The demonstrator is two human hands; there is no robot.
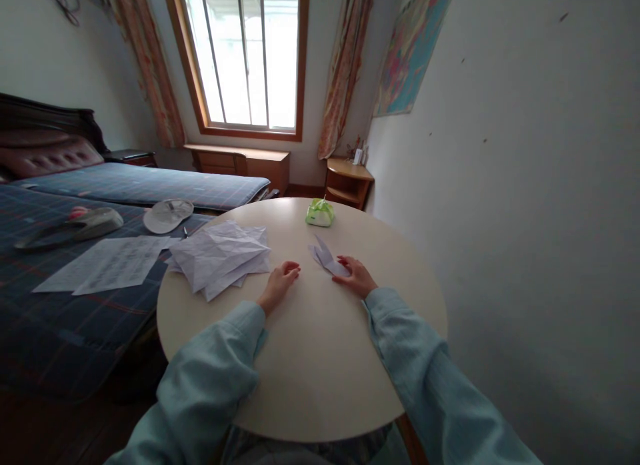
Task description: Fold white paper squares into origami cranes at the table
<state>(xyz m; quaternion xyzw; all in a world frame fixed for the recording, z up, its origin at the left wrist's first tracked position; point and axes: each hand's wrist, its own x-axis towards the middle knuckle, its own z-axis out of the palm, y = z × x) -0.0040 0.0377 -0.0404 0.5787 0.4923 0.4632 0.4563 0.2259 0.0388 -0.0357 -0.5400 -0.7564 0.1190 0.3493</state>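
My right hand (356,277) is closed on a piece of folded white paper (326,257), with its thumb and fingers at the paper's right end. Two pointed flaps stick up from the paper's far left side. To the left of it, my left hand (281,286) rests over the round table with loosely bent fingers. No object shows in that hand, and a gap separates it from the folded paper. Beyond the left hand lies a loose pile of creased white paper sheets (223,255).
A green and white tissue pack (320,213) stands at the far side of the round white table (315,378). On the left, a bed (100,331) holds printed sheets (107,265), a light cap (169,215) and a grey bag (80,226). A wall (540,185) rises on the right.
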